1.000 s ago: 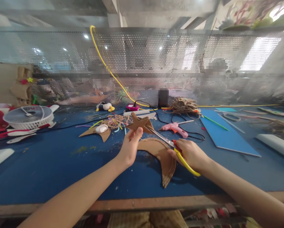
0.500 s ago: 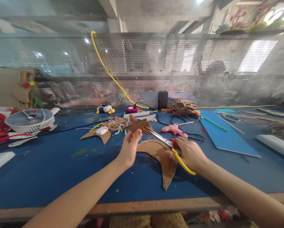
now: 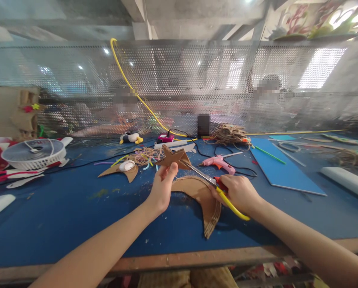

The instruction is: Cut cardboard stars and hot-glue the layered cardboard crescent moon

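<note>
My left hand (image 3: 164,186) pinches a brown cardboard star (image 3: 172,157) between thumb and fingers above the blue table. My right hand (image 3: 240,192) is wrapped round the handles of scissors (image 3: 204,176) with yellow and red grips. The scissor blades point up and left, their tips at the right side of the star. Under the scissors, a curved stack of cardboard (image 3: 210,212) lies on the table. Part of that stack is hidden by the scissors and my right hand.
A pink glue gun (image 3: 219,162) lies behind the scissors. Left of the star are tangled strings (image 3: 149,155) and a cardboard piece (image 3: 110,170). A white fan (image 3: 35,154) lies far left; a blue board (image 3: 283,168) is at right, near a twine bundle (image 3: 231,134).
The scissor blades look more closed at the star's edge, and the yellow handle has shifted slightly right. The whole view has moved a little. My left hand keeps its hold on the star.
</note>
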Action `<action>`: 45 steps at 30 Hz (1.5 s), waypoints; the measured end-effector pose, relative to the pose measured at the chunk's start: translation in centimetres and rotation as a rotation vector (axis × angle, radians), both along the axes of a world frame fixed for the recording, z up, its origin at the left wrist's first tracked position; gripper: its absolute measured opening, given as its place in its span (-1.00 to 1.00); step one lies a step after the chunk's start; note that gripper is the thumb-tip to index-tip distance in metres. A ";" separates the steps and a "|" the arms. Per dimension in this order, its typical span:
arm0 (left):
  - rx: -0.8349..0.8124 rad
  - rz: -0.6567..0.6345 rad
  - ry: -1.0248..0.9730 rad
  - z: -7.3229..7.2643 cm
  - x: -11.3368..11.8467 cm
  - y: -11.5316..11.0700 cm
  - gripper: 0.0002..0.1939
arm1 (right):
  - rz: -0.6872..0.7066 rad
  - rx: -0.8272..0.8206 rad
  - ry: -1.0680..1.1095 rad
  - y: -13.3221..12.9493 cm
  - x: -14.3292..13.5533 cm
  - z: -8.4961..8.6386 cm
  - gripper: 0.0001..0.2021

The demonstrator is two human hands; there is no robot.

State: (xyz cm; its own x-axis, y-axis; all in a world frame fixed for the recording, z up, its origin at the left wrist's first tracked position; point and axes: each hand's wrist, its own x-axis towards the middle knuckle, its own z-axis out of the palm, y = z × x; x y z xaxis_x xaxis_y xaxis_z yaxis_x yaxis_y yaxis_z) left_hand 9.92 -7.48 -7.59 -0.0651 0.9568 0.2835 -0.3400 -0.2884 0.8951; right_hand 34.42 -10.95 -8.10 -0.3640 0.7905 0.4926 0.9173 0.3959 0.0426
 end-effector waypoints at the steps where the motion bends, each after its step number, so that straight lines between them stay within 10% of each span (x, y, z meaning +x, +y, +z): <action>1: -0.004 0.005 0.003 0.0 0.0 0.0 -0.59 | -0.006 -0.005 -0.003 0.0 0.0 0.0 -0.59; 45: -0.168 0.039 -0.249 1.5 0.2 0.6 -0.39 | 0.011 -0.281 0.201 0.7 -1.1 0.4 -0.60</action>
